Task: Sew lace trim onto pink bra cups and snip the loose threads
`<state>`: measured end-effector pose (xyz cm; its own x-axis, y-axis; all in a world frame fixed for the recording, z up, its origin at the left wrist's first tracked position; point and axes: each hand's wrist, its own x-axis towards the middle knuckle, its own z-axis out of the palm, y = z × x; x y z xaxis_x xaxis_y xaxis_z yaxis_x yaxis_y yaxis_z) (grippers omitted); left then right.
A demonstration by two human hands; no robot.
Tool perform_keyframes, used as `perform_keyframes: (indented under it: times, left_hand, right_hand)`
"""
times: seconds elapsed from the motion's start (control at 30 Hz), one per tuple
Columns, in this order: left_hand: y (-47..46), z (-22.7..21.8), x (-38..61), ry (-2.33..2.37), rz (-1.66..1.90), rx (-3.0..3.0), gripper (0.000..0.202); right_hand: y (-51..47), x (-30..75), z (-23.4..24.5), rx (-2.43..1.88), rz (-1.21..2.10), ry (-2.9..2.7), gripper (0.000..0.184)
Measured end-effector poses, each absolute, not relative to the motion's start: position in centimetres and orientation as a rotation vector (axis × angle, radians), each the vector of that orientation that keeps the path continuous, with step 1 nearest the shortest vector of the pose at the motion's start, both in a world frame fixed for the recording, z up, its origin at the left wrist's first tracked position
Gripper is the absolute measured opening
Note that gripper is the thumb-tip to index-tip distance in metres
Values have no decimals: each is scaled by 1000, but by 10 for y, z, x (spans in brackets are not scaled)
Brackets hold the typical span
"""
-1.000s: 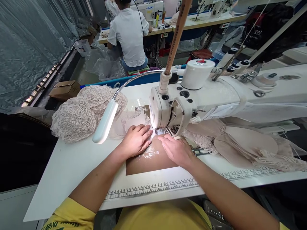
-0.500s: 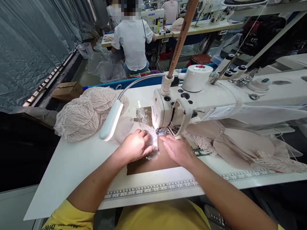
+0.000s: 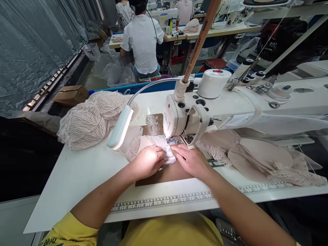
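Observation:
A pale pink lace piece (image 3: 146,141) lies on the brown sheet (image 3: 164,176) covering part of the sewing table, its right edge at the needle area of the white sewing machine (image 3: 173,116). My left hand (image 3: 150,161) is closed on the lace's front part, fingers curled and knuckles up; its fingertips are partly hidden. On the other side of the needle, my right hand (image 3: 192,160) lies with fingers stretched out, fingertips beside the presser foot and the lace's edge. A lit lamp (image 3: 120,128) on a bendable neck shines on the work.
Bundled lace (image 3: 84,123) is heaped at the table's left. Joined beige cup-shaped fabric pieces (image 3: 260,153) lie right, under the machine arm. A printed ruler strip (image 3: 164,203) runs along the front edge. Beyond, a person in a white shirt (image 3: 142,44) sits at another machine.
My left hand has gone from resting flatter to curling its fingers on the lace. More lace shows left of the needle, and its front edge has shifted right, toward my right hand.

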<state>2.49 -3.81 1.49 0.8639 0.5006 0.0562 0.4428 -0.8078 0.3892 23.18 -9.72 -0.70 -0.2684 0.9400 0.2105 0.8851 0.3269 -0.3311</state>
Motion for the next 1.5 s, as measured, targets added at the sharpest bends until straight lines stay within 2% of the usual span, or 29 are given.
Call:
perform_keyframes:
  times: [0.17,0.3,0.57,0.8,1.07,1.5]
  left_hand:
    - [-31,18,21,616,287,2482,16]
    - [-31,18,22,567,278,2527,22]
    - [-35,7,25,611,230,2789,36]
    - [-33,3,27,698,167,2915,43]
    - [-29,0,26,643,157,3014,34]
    - [-24,-6,26,756,159,3038,40]
  right_hand:
    - [-96,229,-11,-1538,316,-2225,38]
    - [-99,228,-12,-1427,342,-2287,17]
    - [-105,229,-12,-1401,246,-2295,27]
    - [-105,229,-16,-1381,81,-2308,27]
    - [-104,228,-16,-1375,-125,-2366,25]
    - [-103,227,-19,-1410,-116,-2351,23]
